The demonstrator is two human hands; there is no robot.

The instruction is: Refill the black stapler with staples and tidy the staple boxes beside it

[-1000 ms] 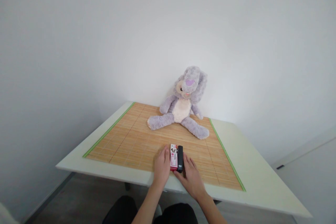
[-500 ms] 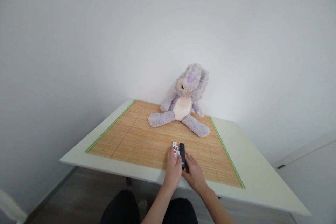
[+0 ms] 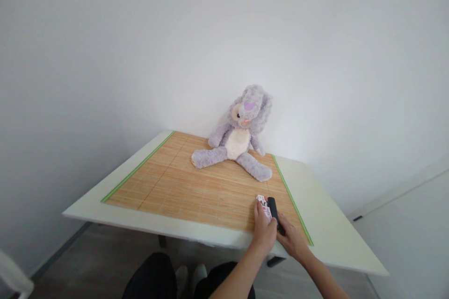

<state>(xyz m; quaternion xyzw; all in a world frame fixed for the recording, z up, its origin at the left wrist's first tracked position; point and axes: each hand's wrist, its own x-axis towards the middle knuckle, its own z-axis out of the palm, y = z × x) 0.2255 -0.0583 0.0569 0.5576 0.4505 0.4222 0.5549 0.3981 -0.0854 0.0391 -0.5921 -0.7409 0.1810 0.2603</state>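
Note:
My left hand [image 3: 264, 230] is closed around a small white printed box [image 3: 264, 206] with red and dark marks, its thumb lying along the near end. Right beside the box is a long black object [image 3: 272, 208] that looks like a stapler. My right hand [image 3: 292, 238] grips it from the right side, fingers partly hidden behind it. Both things are held side by side over the near right part of the bamboo mat [image 3: 196, 191]. On the mat's far side a grey-lilac plush rabbit [image 3: 237, 145] sits against the wall, legs spread.
The mat has green edge strips and lies on a white table [image 3: 326, 201]. A white wall [image 3: 224, 32] stands directly behind the table. My knees [image 3: 150, 275] are below the front edge. Part of a white object [image 3: 14, 273] shows at the lower left.
Both hands have shifted to the right across the mat, carrying the box and the black stapler together. The camera view has turned slightly. The plush rabbit stays seated in its place.

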